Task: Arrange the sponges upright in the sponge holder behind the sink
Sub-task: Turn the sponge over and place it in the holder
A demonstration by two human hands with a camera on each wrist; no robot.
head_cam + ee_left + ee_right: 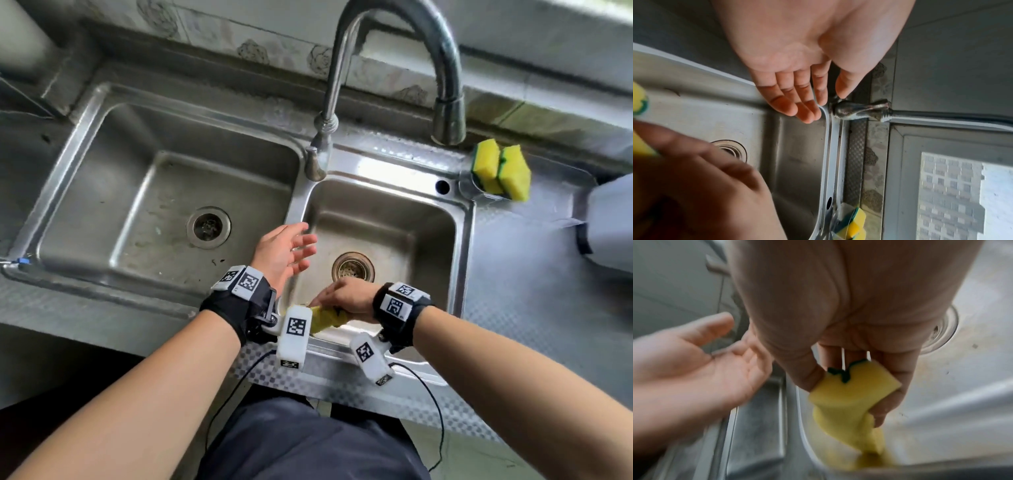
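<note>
Two sponges [500, 170] are already standing upright in the holder [470, 186] right of the tap [394, 65], while the right hand [346, 297] is squeezing a third sponge [327, 318] well short of the holder, its long axis lying roughly level, and the left hand [282, 251] is hovering slack and empty.

Black wrist straps [236, 301], white tagged camera modules [295, 335], dark trousers [308, 442]

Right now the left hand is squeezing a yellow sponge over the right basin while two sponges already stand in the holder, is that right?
Not quite: the right hand squeezes the yellow sponge, as the right wrist view shows. The left hand is open and holds nothing. Two sponges do stand in the holder.
</note>
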